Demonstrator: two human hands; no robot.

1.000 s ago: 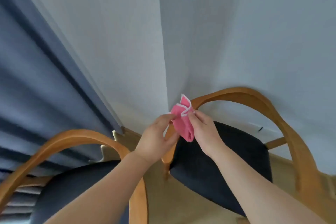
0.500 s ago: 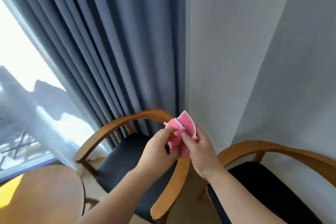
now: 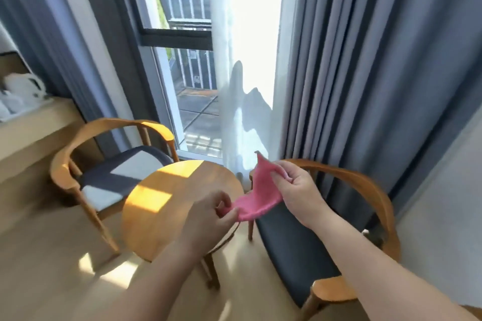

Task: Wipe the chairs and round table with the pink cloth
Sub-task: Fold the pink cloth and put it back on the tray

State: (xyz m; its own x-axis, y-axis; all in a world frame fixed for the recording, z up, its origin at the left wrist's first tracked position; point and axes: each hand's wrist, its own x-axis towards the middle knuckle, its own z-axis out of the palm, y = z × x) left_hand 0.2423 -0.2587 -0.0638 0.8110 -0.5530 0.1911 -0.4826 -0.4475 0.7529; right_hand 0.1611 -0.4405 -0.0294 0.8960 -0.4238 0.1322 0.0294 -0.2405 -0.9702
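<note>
The pink cloth hangs stretched between both hands, in the air above the gap between the round table and the right chair. My left hand pinches its lower left corner. My right hand pinches its upper right edge. The round wooden table stands just left of the cloth, partly lit by sun. A wooden chair with a dark seat is under my right forearm. A second such chair stands beyond the table on the left.
Grey curtains hang behind the right chair, with a sheer curtain and a tall window at the centre. A wooden counter with a white kettle runs along the left. Light wood floor lies in front.
The view has swung left from the wall and curtain to the window, table and left chair. The cloth, bunched between my hands before, is now pulled open and my hands are apart.
</note>
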